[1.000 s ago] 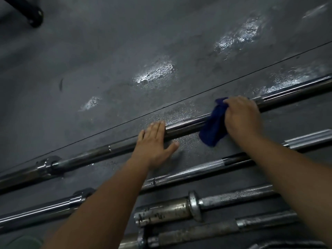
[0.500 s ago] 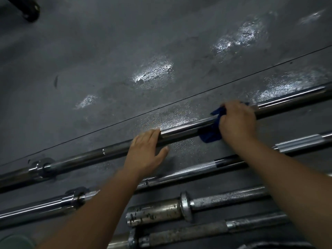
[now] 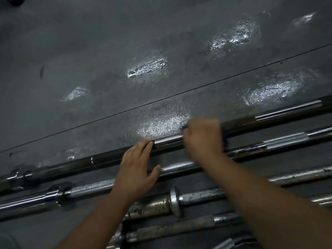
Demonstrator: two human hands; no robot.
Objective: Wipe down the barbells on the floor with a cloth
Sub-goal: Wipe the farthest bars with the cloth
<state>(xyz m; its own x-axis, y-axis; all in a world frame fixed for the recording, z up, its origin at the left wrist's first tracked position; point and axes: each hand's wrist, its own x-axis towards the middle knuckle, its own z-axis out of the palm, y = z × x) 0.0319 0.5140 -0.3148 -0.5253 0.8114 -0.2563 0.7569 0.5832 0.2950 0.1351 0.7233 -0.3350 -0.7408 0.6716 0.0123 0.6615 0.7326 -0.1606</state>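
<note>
Head view: we wipe the far barbell [image 3: 111,155].
Right hand [image 3: 202,139]: fingers wrap the cloth [image 3: 225,139]; we keep it pressed.
Left hand [image 3: 137,169]: fingers flat, steadying the bar.

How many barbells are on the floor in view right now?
5: the farthest barbell, under the cloth; second barbell just nearer; third barbell with the spotted sleeve; fourth barbell below it; fifth barbell barely showing at the bottom edge. Others may lie out of frame.

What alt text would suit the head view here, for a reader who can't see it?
A person's right hand grips a blue cloth around the farthest barbell on a dark gym floor, while the left hand rests flat with its fingertips on the same bar. Several more barbells lie parallel, nearer the camera.
</note>
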